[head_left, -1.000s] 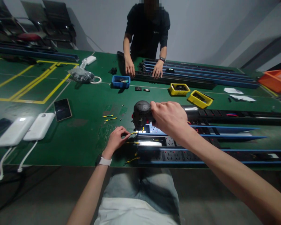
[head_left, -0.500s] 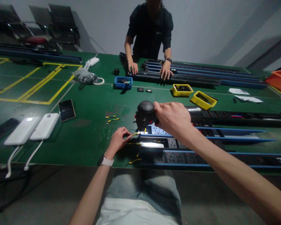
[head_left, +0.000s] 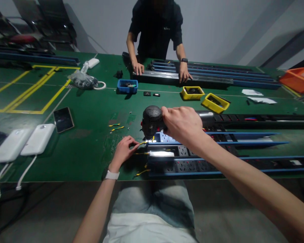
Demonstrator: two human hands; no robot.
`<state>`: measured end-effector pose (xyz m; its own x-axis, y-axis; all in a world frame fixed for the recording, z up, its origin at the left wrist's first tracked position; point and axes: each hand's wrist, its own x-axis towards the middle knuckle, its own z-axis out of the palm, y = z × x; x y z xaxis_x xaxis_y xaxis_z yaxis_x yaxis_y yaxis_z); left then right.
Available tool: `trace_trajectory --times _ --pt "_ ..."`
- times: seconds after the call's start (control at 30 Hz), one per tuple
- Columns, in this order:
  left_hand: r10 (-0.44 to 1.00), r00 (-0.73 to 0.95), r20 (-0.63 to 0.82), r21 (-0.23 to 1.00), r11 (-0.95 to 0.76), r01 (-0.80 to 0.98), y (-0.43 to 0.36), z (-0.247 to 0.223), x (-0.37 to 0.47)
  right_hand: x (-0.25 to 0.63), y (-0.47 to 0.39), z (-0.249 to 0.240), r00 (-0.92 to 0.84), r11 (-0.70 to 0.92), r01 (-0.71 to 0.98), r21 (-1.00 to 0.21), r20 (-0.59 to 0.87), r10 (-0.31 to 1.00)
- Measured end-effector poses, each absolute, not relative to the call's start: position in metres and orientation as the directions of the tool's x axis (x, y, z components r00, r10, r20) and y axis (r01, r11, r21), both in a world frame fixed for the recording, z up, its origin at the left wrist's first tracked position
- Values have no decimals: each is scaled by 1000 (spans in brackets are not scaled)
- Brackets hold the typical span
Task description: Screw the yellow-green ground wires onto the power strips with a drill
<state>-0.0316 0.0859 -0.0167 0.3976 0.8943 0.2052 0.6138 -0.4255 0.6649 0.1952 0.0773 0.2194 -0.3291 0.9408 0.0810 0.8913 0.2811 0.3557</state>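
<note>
My right hand (head_left: pixel 182 122) is wrapped round a black cordless screwdriver (head_left: pixel 152 120), its battery end up and its nose down at the left end of a blue-edged power strip (head_left: pixel 164 137). A light from the tool shines on that end. Between thumb and fingers, my left hand (head_left: pixel 125 148) pinches a short yellow-green wire (head_left: pixel 142 143) that runs to the same strip end. The screwdriver's tip and the screw under it are hidden. Nearer me lie more socket strips (head_left: pixel 190 165), with yellow-green wires (head_left: pixel 142 173) sticking out at their left ends.
Loose wires (head_left: pixel 116 129) and tiny screws lie left of the tool. Beyond are a blue bin (head_left: pixel 127 86) and yellow bins (head_left: pixel 192 92). Across the table (head_left: pixel 91 111), a co-worker (head_left: pixel 154 30) rests both hands on a long strip. Phone (head_left: pixel 63 119) and white power banks (head_left: pixel 38 138) lie left.
The view has shifted slightly, so most things sit further left. My hands keep the same hold at the strip end. The co-worker's strip has turned, showing a shinier face.
</note>
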Motion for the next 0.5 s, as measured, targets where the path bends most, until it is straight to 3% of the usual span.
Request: trace_trajectory --times 0.5 --pt "892 403 205 669 -428 608 86 -17 -33 197 80 219 -320 268 890 369 87 943"
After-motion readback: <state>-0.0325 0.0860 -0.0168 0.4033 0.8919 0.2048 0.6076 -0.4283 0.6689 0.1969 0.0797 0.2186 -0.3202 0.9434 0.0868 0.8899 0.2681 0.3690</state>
